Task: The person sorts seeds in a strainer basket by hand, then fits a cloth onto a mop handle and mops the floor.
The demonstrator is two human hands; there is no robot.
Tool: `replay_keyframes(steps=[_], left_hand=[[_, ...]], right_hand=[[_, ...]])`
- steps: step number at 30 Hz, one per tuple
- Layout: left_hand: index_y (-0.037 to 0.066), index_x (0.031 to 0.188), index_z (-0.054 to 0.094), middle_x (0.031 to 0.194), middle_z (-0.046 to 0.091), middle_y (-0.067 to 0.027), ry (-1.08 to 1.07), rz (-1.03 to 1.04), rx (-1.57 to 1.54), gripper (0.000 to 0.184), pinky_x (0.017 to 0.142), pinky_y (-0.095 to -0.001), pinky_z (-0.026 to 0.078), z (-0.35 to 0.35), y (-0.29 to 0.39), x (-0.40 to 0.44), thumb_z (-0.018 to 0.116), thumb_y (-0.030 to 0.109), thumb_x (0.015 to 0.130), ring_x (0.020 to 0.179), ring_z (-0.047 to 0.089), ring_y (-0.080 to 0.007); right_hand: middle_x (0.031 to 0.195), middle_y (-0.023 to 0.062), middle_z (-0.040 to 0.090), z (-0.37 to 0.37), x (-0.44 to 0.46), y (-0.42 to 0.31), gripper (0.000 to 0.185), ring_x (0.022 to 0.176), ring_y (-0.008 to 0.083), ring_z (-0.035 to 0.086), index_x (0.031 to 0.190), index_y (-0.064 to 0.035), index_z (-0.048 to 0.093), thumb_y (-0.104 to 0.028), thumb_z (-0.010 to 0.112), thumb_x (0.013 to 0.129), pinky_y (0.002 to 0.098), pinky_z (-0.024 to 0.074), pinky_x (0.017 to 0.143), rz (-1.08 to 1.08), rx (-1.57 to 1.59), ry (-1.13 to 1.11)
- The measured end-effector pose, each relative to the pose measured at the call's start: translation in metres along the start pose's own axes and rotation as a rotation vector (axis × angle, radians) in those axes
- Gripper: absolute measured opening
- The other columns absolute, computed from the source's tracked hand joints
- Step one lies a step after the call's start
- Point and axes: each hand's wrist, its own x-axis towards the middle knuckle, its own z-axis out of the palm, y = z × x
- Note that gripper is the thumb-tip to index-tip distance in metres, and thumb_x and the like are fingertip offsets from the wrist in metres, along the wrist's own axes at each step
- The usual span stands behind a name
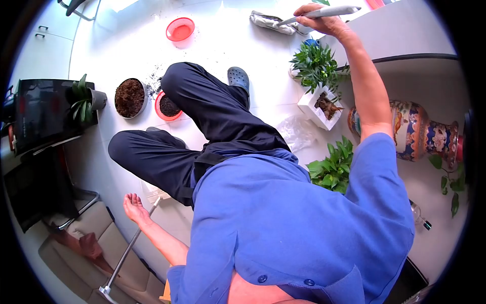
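My right hand (324,21) is stretched out at the top right, its fingers wrapped round a tool with a pale grey handle (340,10). The tool's thin dark end points left, over a crumpled grey cloth (273,22); I cannot tell whether they touch. My left hand (135,209) is at the lower left, palm turned up and fingers loosely apart, holding nothing. Beside it runs a metal chair tube (132,242). Between my feet and the left side stand a pot of brown soil (129,98) and a red basin (168,116) with dark soil, partly hidden by my knee.
Another red basin (180,30) sits farther off, with soil crumbs scattered on the white floor. On the right are leafy plants (315,63), a white foam box (316,107), a plastic bag (295,133) and a patterned vase (411,130). A potted plant (97,99) stands at left.
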Motion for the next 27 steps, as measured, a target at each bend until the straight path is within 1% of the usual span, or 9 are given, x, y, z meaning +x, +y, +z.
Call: replay_keyframes(steps=[1, 2, 7, 9, 10, 15, 23, 25, 27], left_hand=[[0.002, 0.118, 0.053, 0.11, 0.058, -0.0095, -0.002, -0.007, 0.002, 0.034, 0.083, -0.0323, 0.047, -0.001, 0.0, 0.001, 0.054, 0.027, 0.095, 0.096, 0.058, -0.0211], [0.001, 0.118, 0.053, 0.11, 0.058, -0.0094, -0.003, -0.007, -0.002, 0.034, 0.083, -0.0323, 0.047, 0.0, 0.0, 0.003, 0.053, 0.026, 0.095, 0.096, 0.058, -0.0208], [0.001, 0.117, 0.053, 0.109, 0.058, -0.0091, -0.023, 0.004, -0.005, 0.034, 0.084, -0.0325, 0.047, -0.001, 0.001, 0.006, 0.053, 0.027, 0.095, 0.096, 0.058, -0.0205], [0.002, 0.118, 0.054, 0.109, 0.059, -0.0082, -0.009, -0.008, -0.018, 0.033, 0.083, -0.0319, 0.047, -0.001, 0.0, 0.009, 0.054, 0.026, 0.095, 0.097, 0.058, -0.0208], [0.002, 0.118, 0.054, 0.109, 0.059, -0.0082, -0.01, -0.015, -0.02, 0.033, 0.083, -0.0319, 0.047, -0.001, -0.001, 0.011, 0.054, 0.026, 0.095, 0.097, 0.058, -0.0208], [0.001, 0.118, 0.054, 0.11, 0.058, -0.0091, -0.052, 0.012, -0.051, 0.034, 0.085, -0.0329, 0.046, -0.005, -0.004, 0.012, 0.053, 0.027, 0.095, 0.098, 0.058, -0.0205], [0.0, 0.116, 0.054, 0.109, 0.058, -0.0092, -0.015, 0.003, -0.092, 0.033, 0.084, -0.0327, 0.047, -0.03, -0.014, 0.015, 0.054, 0.026, 0.095, 0.097, 0.058, -0.0208], [0.0, 0.116, 0.054, 0.109, 0.059, -0.0091, -0.011, -0.005, -0.096, 0.033, 0.084, -0.0327, 0.047, -0.034, -0.019, 0.018, 0.054, 0.026, 0.095, 0.096, 0.058, -0.021], [0.0, 0.115, 0.055, 0.107, 0.059, -0.0087, -0.017, -0.002, -0.121, 0.033, 0.083, -0.0325, 0.047, -0.035, -0.02, 0.02, 0.054, 0.026, 0.095, 0.096, 0.058, -0.0209]], right_hand=[[0.09, 0.0126, 0.069, 0.004, 0.0, 0.005, 0.032, 0.081, 0.0256, 0.066, 0.099, -0.0051, 0.067, -0.033, 0.058, 0.087, 0.0365, 0.0516, 0.078, -0.035, 0.019, -0.025], [0.088, 0.0118, 0.069, 0.009, -0.004, 0.008, 0.029, 0.08, 0.0279, 0.066, 0.092, -0.0059, 0.068, -0.032, 0.059, 0.085, 0.0353, 0.0515, 0.078, 0.034, 0.064, -0.012], [0.077, 0.0104, 0.069, -0.001, -0.008, -0.039, 0.027, 0.071, 0.0254, 0.067, 0.087, -0.0083, 0.069, -0.033, 0.057, 0.087, 0.0357, 0.0528, 0.069, 0.021, -0.052, 0.126], [0.075, 0.0161, 0.064, -0.018, 0.001, -0.083, 0.031, 0.074, 0.032, 0.064, 0.079, -0.0058, 0.066, -0.035, 0.058, 0.086, 0.0421, 0.0501, 0.069, 0.093, -0.038, 0.044], [0.067, 0.0183, 0.06, -0.016, 0.003, -0.095, 0.034, 0.067, 0.034, 0.062, 0.073, -0.0042, 0.061, -0.035, 0.057, 0.087, 0.0435, 0.0483, 0.062, 0.055, 0.033, 0.091], [0.053, 0.0158, 0.054, -0.018, 0.031, -0.171, 0.044, 0.05, 0.0261, 0.056, 0.062, -0.0027, 0.059, -0.038, 0.058, 0.088, 0.0404, 0.0434, 0.052, 0.082, 0.3, 0.123], [0.064, 0.0143, 0.062, 0.002, 0.083, -0.225, 0.032, 0.063, 0.0249, 0.063, 0.073, -0.0043, 0.065, -0.035, 0.062, 0.083, 0.039, 0.0486, 0.063, 0.034, 0.437, 0.177], [0.062, 0.0129, 0.062, -0.005, 0.088, -0.237, 0.032, 0.061, 0.0232, 0.063, 0.072, -0.0044, 0.066, -0.034, 0.061, 0.083, 0.0382, 0.0488, 0.061, -0.001, 0.495, 0.185], [0.058, 0.011, 0.062, -0.015, 0.096, -0.248, 0.033, 0.056, 0.0212, 0.062, 0.069, -0.0036, 0.066, -0.033, 0.061, 0.083, 0.0364, 0.0484, 0.057, 0.112, 0.58, 0.128]])
